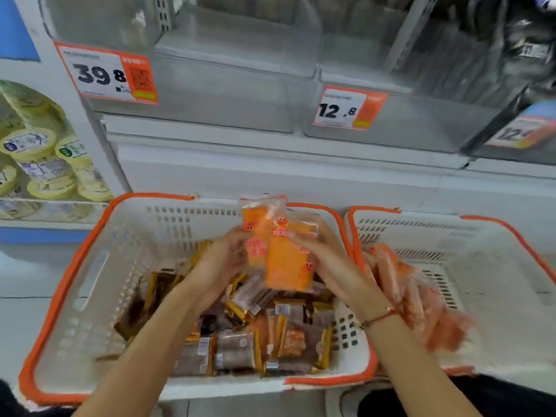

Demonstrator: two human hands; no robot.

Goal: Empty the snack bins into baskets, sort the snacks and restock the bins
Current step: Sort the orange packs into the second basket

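Two white baskets with orange rims stand side by side below the shelf. The left basket (99,284) holds a heap of brown and gold snack packs (240,344). Above it, my left hand (219,260) and my right hand (325,260) together grip a bunch of orange snack packs (282,254), one hand on each side. The right basket (481,266) holds several orange packs (415,296) piled at its left end. Clear plastic bins (240,70) on the shelf above look empty.
Price tags reading 39.8 (105,73) and 12.8 (346,108) hang on the bin fronts. Stacked yellow-lidded tubs (39,158) fill a shelf at the left. A dark bin of black packs (526,55) sits at the top right. White shelf ledge runs behind the baskets.
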